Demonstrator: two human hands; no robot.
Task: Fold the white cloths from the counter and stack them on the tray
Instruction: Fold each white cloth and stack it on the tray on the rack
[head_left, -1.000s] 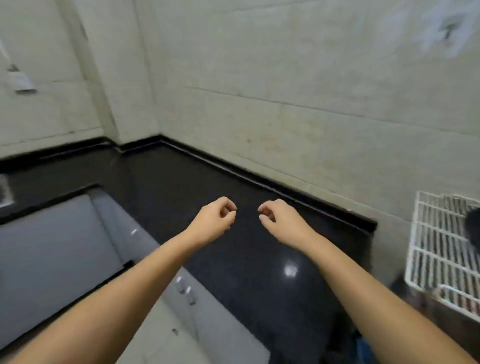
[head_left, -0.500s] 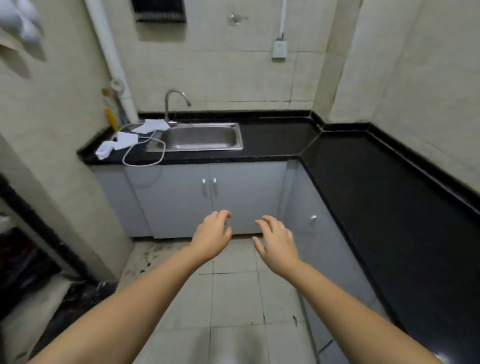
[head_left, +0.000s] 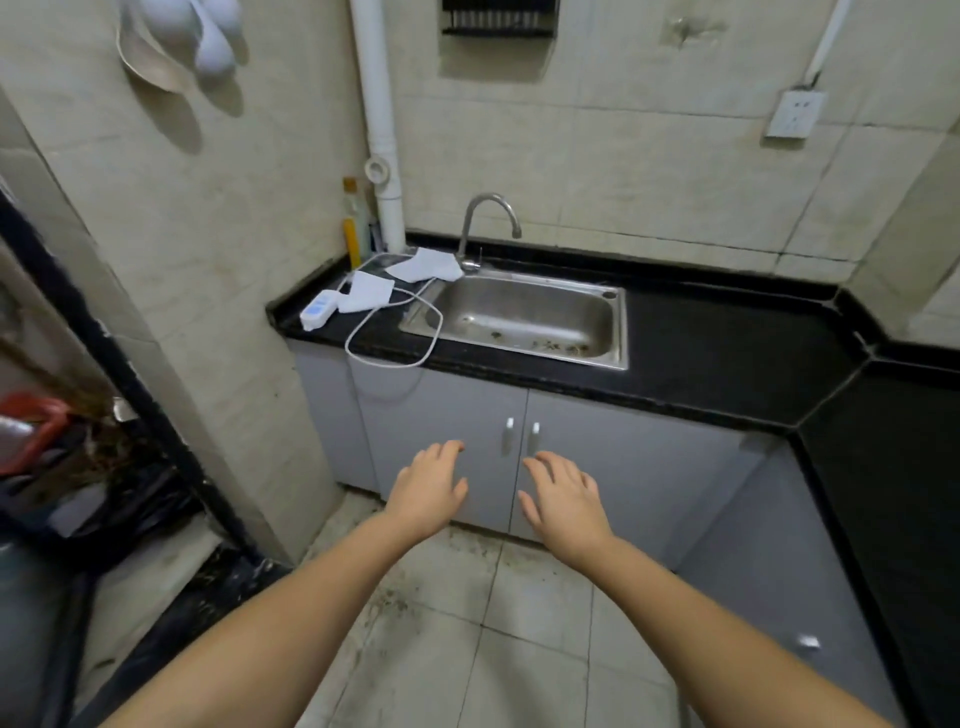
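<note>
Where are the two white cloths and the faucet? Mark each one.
Near white cloth (head_left: 368, 292): head view, middle of the fabric.
Far white cloth (head_left: 427, 264): head view, centre of the fabric.
Faucet (head_left: 487, 199): head view, top of the curved spout.

The desk (head_left: 727, 358) is looking shiny black. Two white cloths (head_left: 395, 283) are lying on it, with a white cord (head_left: 395, 358) — and a white and blue box (head_left: 318, 309). The sink (head_left: 524, 317) is shining silver. The cupboard doors (head_left: 571, 457) are showing grey — plain.
</note>
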